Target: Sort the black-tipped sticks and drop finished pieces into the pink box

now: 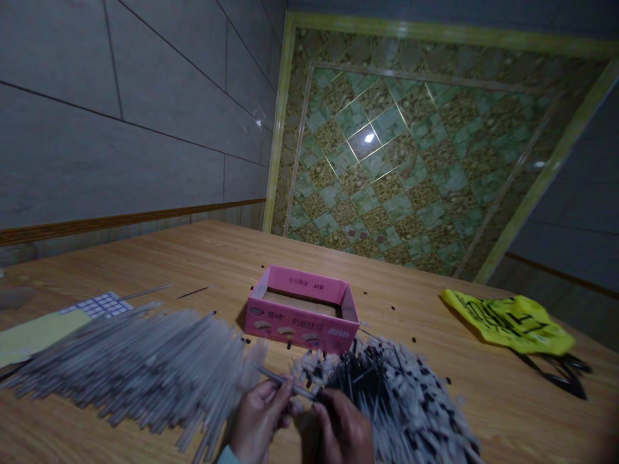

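Observation:
A slim grey pen (pixel 271 375) slants across the middle front, its narrow end pointing up and left. My left hand (pixel 261 415) is closed, with thumb and fingers pinching the pen along its middle. At the other end, my right hand (pixel 343 425) has its fingers closed on the pen's dark tip. Left of my hands lies a broad heap of clear plastic pen tubes (pixel 145 367). Beside my right hand is a pile of thin black-ended sticks that look like pen refills (pixel 362 374), mixed with small white and black parts (pixel 420 393).
Beyond my hands stands a pink open-topped cardboard box (pixel 294 325) on the wooden table (pixel 213 251). A yellow bag (pixel 512 322) with black straps lies at right. Yellow paper (pixel 39 338) and a checked sheet (pixel 101 304) lie at left. Small black bits (pixel 414 339) are scattered about.

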Available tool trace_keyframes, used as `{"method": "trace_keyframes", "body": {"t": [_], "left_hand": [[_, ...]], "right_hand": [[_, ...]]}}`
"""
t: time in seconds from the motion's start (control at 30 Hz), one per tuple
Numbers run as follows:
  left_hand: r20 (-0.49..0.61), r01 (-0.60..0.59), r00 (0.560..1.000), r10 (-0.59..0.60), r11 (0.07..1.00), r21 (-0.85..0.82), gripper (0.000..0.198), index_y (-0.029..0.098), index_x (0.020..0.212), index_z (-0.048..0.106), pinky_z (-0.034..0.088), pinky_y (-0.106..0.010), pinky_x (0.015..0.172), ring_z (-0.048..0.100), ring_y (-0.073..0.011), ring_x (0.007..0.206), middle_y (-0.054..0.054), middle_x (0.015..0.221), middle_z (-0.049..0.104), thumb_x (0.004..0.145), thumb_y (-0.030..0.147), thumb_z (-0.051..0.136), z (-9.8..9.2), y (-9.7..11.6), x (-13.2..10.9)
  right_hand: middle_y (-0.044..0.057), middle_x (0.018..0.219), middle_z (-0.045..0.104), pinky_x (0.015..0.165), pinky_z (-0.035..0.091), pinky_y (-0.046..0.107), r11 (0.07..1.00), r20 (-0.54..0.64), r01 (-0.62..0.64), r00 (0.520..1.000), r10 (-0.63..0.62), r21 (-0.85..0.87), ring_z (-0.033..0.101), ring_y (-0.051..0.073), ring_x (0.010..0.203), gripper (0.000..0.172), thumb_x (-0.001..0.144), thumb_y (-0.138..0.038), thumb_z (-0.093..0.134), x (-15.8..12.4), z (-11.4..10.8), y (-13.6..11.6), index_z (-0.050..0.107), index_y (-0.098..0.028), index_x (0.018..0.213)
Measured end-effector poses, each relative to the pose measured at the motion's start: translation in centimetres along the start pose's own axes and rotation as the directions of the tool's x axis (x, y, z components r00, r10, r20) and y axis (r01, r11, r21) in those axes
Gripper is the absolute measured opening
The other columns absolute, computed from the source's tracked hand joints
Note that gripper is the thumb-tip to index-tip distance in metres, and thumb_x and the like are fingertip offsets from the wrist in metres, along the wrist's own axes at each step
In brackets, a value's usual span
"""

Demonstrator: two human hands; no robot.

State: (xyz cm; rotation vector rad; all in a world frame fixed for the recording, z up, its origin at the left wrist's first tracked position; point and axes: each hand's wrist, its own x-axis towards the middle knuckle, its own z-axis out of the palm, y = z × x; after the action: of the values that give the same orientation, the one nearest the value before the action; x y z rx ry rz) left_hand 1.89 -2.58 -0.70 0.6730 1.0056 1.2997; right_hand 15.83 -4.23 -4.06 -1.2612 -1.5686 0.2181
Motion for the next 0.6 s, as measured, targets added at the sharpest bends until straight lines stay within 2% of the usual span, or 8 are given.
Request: {"method": "trace_keyframes", "body": {"t": [0.1, 0.2, 0.37, 0.43, 0.53, 0.6], "left_hand": [[0.004, 0.012, 1.000, -0.012, 1.000, 0.006, 0.036, 0.013, 0.069, 0.068, 0.030, -0.017, 0.037, 0.047, -0.0081, 0.041, -0.001, 0.045, 0.059, 0.052, 0.043, 0.076, -0.1, -0.1, 0.0], [0.031, 0.005, 1.000, -0.005, 1.000, 0.007, 0.035, 0.012, 0.067, 0.068, 0.030, -0.017, 0.038, 0.048, -0.0079, 0.042, -0.001, 0.048, 0.061, 0.053, 0.043, 0.076, -0.3, -0.3, 0.2], [0.074, -0.015, 0.997, 0.012, 0.999, 0.044, 0.036, 0.012, 0.064, 0.067, 0.030, -0.018, 0.038, 0.050, -0.0096, 0.044, -0.003, 0.049, 0.062, 0.054, 0.046, 0.074, -0.5, -0.7, 0.5], [0.083, -0.023, 0.996, 0.019, 0.999, 0.040, 0.037, 0.012, 0.066, 0.067, 0.030, -0.018, 0.038, 0.051, -0.0099, 0.044, -0.004, 0.050, 0.063, 0.053, 0.046, 0.075, -0.5, -0.8, 0.5], [0.087, -0.038, 0.996, 0.035, 0.999, 0.027, 0.036, 0.012, 0.071, 0.068, 0.032, -0.017, 0.039, 0.052, -0.0103, 0.046, -0.003, 0.051, 0.063, 0.054, 0.044, 0.075, -0.6, -0.8, 0.5], [0.095, -0.034, 0.995, 0.031, 0.999, 0.031, 0.037, 0.012, 0.072, 0.068, 0.032, -0.018, 0.039, 0.053, -0.0108, 0.047, -0.004, 0.052, 0.063, 0.055, 0.043, 0.075, -0.6, -0.8, 0.5]], "right_hand": [[0.007, 0.074, 0.069, 0.058, 0.047, 0.025, 1.000, 0.073, 0.010, 0.997, -0.010, 0.006, 0.065, 0.021, 0.065, 0.018, 0.083, -0.030, 0.049, 0.1, -0.2, -0.1, 0.064, -0.020, 0.086], [0.007, 0.073, 0.068, 0.057, 0.046, 0.025, 0.999, 0.087, -0.001, 0.996, -0.003, 0.049, 0.064, 0.020, 0.064, 0.020, 0.084, -0.032, 0.047, 0.1, -0.3, -0.3, 0.063, -0.020, 0.087], [0.004, 0.066, 0.065, 0.053, 0.041, 0.022, 0.999, 0.126, -0.001, 0.992, -0.004, 0.036, 0.060, 0.018, 0.059, 0.024, 0.084, -0.037, 0.045, 0.2, -0.3, -0.6, 0.062, -0.021, 0.077], [0.003, 0.060, 0.062, 0.052, 0.038, 0.022, 0.999, 0.102, -0.031, 0.994, 0.028, 0.027, 0.057, 0.016, 0.055, 0.029, 0.085, -0.038, 0.044, 0.2, -0.1, -0.6, 0.060, -0.021, 0.069], [0.000, 0.053, 0.052, 0.048, 0.033, 0.022, 0.975, 0.106, -0.154, 0.985, 0.138, 0.159, 0.048, 0.013, 0.050, 0.038, 0.084, -0.044, 0.045, 0.1, 0.5, -0.5, 0.054, -0.019, 0.057], [-0.003, 0.048, 0.044, 0.043, 0.030, 0.020, 0.863, 0.214, -0.334, 0.939, 0.270, 0.378, 0.041, 0.011, 0.045, 0.042, 0.080, -0.052, 0.047, 0.1, 0.9, -0.5, 0.051, -0.018, 0.056]]}}
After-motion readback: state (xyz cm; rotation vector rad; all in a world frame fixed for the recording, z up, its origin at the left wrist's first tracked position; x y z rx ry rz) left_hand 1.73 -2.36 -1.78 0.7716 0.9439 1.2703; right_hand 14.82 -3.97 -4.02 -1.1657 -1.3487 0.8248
